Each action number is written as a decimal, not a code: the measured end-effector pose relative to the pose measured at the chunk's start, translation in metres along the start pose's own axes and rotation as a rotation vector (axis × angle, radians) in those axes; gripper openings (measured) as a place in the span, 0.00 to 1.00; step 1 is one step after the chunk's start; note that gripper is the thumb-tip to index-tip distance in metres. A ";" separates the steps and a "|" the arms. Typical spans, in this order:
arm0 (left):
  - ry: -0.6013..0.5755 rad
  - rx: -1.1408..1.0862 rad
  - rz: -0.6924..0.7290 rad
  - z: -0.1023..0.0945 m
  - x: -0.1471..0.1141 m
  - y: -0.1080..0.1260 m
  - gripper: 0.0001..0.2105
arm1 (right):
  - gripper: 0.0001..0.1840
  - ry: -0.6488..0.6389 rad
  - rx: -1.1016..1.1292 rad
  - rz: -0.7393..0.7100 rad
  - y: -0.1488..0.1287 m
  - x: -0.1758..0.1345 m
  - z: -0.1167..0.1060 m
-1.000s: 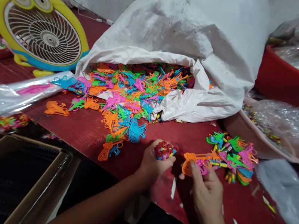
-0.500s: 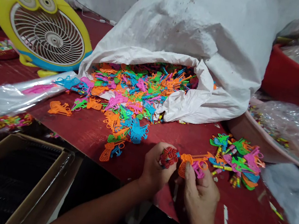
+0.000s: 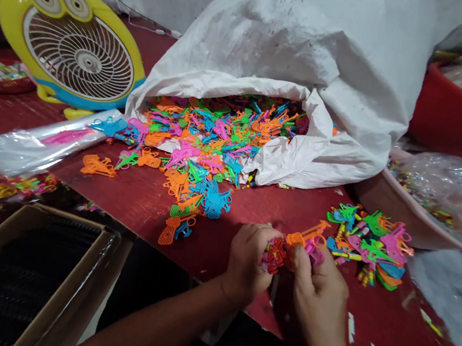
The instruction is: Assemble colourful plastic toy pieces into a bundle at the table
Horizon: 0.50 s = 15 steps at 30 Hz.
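Above the front part of the red table, my left hand [image 3: 248, 260] is wrapped round a bunch of small red pieces [image 3: 276, 254]; their ends show past the thumb and their kind is unclear. My right hand [image 3: 320, 289] pinches an orange plastic toy gun [image 3: 308, 232] with a latticed grip, and a pink toy piece [image 3: 315, 249] sits among the same fingers. Both hands are nearly together, the orange toy gun meeting the red bunch. Fingers partly hide where they touch. To the right lies a pile of colourful toys and small striped sticks [image 3: 370, 248].
A big white sack [image 3: 358, 88] spills coloured plastic toys [image 3: 219, 136] onto the red table [image 3: 129, 204]. On the left are a yellow fan [image 3: 12, 4], clear plastic bags [image 3: 24, 149] and an open cardboard box [image 3: 117, 254]. A pink basin [image 3: 415, 228] and red tub [image 3: 450, 120] stand right.
My right hand has brought the orange toy gun against the red bunch. The bunch has turned in my left hand, which now sits slightly further right. The camera view has shifted a little.
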<state>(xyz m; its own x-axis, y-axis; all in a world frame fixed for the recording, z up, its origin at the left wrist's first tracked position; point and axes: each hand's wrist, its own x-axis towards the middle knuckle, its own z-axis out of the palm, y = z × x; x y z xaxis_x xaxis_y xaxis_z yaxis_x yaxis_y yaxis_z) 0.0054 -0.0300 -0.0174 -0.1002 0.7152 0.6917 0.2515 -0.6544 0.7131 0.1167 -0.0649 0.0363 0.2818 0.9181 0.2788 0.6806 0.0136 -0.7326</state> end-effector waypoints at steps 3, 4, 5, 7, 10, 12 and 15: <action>-0.007 0.025 -0.012 0.000 -0.002 0.002 0.12 | 0.17 0.062 -0.098 -0.068 0.002 -0.002 0.004; -0.007 0.032 -0.023 0.000 -0.003 0.002 0.12 | 0.18 0.071 -0.062 -0.046 0.003 -0.004 0.006; -0.006 0.034 -0.033 0.000 -0.003 0.002 0.13 | 0.19 0.071 -0.015 -0.018 0.003 -0.005 0.008; 0.001 0.027 -0.038 -0.001 -0.004 0.003 0.15 | 0.20 0.061 0.061 0.025 0.003 -0.006 0.011; 0.005 0.010 -0.044 -0.003 -0.004 0.004 0.16 | 0.21 0.045 0.121 0.043 0.001 -0.005 0.011; -0.019 0.001 -0.093 -0.005 -0.003 0.006 0.16 | 0.21 0.013 0.203 0.087 0.003 -0.005 0.010; -0.107 -0.015 -0.265 -0.007 -0.003 0.008 0.16 | 0.22 -0.081 0.418 0.237 0.010 -0.009 0.012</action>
<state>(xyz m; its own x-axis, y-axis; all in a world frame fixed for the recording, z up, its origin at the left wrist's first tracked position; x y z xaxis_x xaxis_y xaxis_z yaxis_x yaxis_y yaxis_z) 0.0006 -0.0392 -0.0132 -0.0582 0.8833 0.4652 0.2158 -0.4439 0.8697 0.1132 -0.0683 0.0194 0.3315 0.9427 0.0369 0.2691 -0.0570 -0.9614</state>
